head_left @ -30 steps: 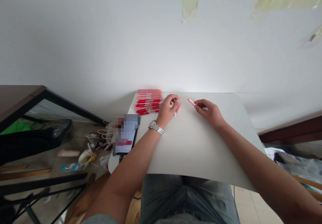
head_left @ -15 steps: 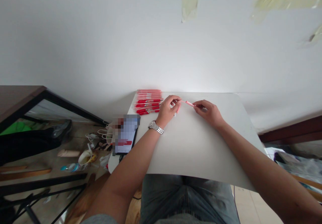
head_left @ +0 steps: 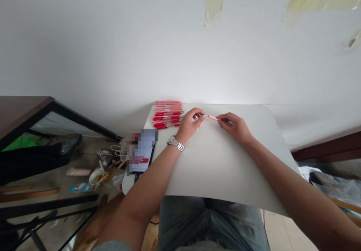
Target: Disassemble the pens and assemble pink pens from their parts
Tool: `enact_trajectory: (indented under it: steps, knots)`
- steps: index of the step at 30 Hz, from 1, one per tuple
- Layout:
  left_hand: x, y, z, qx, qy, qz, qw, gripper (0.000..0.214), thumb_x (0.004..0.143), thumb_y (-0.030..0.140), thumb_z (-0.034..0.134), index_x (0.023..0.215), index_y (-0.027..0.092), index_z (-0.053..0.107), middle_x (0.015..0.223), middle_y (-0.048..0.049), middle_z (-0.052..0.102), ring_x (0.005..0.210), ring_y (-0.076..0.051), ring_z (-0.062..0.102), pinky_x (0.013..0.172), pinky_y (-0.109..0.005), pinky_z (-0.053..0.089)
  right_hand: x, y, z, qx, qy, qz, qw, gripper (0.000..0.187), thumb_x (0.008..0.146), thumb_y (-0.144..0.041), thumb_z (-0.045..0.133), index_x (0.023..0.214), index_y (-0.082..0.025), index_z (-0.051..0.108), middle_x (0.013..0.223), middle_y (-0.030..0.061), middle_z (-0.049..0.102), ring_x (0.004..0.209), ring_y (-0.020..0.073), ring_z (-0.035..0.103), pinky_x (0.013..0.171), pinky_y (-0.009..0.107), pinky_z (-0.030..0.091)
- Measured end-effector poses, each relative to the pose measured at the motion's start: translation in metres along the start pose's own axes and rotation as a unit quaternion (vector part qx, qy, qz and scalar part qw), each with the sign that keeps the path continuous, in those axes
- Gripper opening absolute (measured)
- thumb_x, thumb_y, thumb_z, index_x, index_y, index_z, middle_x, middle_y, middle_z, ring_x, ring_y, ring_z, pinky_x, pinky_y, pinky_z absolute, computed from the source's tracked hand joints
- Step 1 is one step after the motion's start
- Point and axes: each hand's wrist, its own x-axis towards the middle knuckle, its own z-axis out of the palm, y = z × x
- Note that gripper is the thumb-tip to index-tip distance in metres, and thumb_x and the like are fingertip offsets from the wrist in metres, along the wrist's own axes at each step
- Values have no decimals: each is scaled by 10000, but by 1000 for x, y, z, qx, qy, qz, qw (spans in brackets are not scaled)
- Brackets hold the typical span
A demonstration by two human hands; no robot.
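My right hand (head_left: 232, 125) is closed in a pinch on the right end of a pink pen barrel (head_left: 213, 117), held tilted above the table. At the barrel's left end, the closed fingertips of my left hand (head_left: 190, 123) pinch a thin pale pen refill (head_left: 206, 116), of which only a short length shows. Another pink pen part (head_left: 200, 124) sits under the left fingers, mostly hidden; whether it is held I cannot tell. Left of my left hand, several pink and red pens (head_left: 167, 113) lie side by side in a stack.
The white table (head_left: 220, 168) stands against the wall. A tablet or large phone (head_left: 142, 151) with a blurred screen lies at its left edge. A dark desk (head_left: 25, 104) is at far left, with a cup (head_left: 96, 176) and a bottle (head_left: 79, 187) on the floor.
The stretch of refill visible between my left fingertips and the barrel has become shorter. My left fingers are closer to the barrel; my right hand has hardly moved.
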Motion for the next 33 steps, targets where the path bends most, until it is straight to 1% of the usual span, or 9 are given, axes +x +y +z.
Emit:
enact_trajectory:
  steps: [7,14,22,33]
  knots:
    - [-1,3,-1,-17,-33,14,999,195,989,409,643,979,221,696,948,-31,739,791,-144,665,797,-313,549,-2,3,0,13,-7,-10,1000,228,963,-391,625,1103,-269,757,964,61,714,876,224,681,803,369,554]
    - [-1,3,-1,-16,-37,6,999,208,974,420,664,977,219,714,940,-35,744,795,-153,666,781,-316,551,-2,2,1,2,-15,-14,1000,227,977,-394,613,1102,-269,757,963,62,721,890,229,682,812,377,551]
    - [-1,4,-1,-25,-34,7,999,187,966,395,681,983,219,742,940,-37,755,837,-160,679,793,-311,544,-2,1,1,8,-13,-30,999,207,984,-365,614,1106,-268,752,957,54,719,885,217,681,803,359,545]
    - [-2,2,-1,-30,-34,11,999,164,978,355,663,1028,227,752,979,-39,755,829,-149,673,763,-289,540,-1,2,1,12,-15,-14,1000,233,994,-413,597,1106,-256,729,977,60,733,898,226,694,813,375,555]
